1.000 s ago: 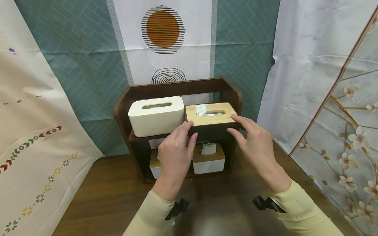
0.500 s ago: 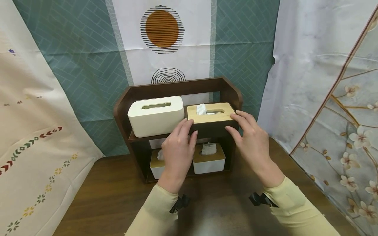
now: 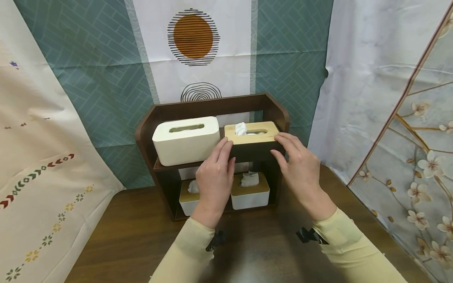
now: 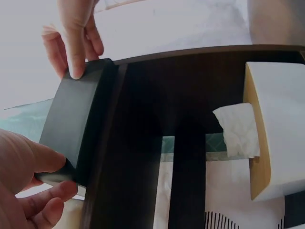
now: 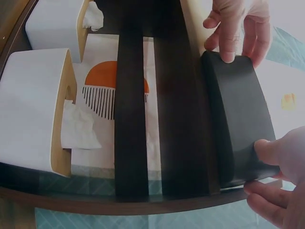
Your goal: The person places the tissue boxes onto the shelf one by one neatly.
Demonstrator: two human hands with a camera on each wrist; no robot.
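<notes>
- Both hands hold the dark tissue box (image 3: 255, 145) with the pale wooden lid: we have our left hand (image 3: 214, 179) at its left end and our right hand (image 3: 301, 169) at its right end.
- Our left hand's fingers (image 3: 226, 147) curl against the box's left front corner, with the thumb on the dark front face; the left wrist view shows thumb and fingers pinching that end (image 4: 47, 162).
- Our right hand's fingers (image 3: 286, 141) lie over the top right edge, with the thumb (image 3: 277, 157) on the front face; in the right wrist view the thumb and fingers (image 5: 271, 152) clasp that end.
- That box sits on the upper board of the dark wooden shelf (image 3: 212, 104), at the right side, with a white tissue (image 3: 241, 128) sticking out of its slot.
- At 9 o'clock from it, just beside it on the same board, stands a white tissue box (image 3: 185, 139) with an oval slot.
- Below, at 6 o'clock, two small white boxes (image 3: 249, 190) with wooden lids and tissues stand on the lower level; our left hand partly hides the left one.
- We see the shelf standing on a brown table (image 3: 131, 236), with patterned cloths (image 3: 192, 39) hanging behind at 12 o'clock.
</notes>
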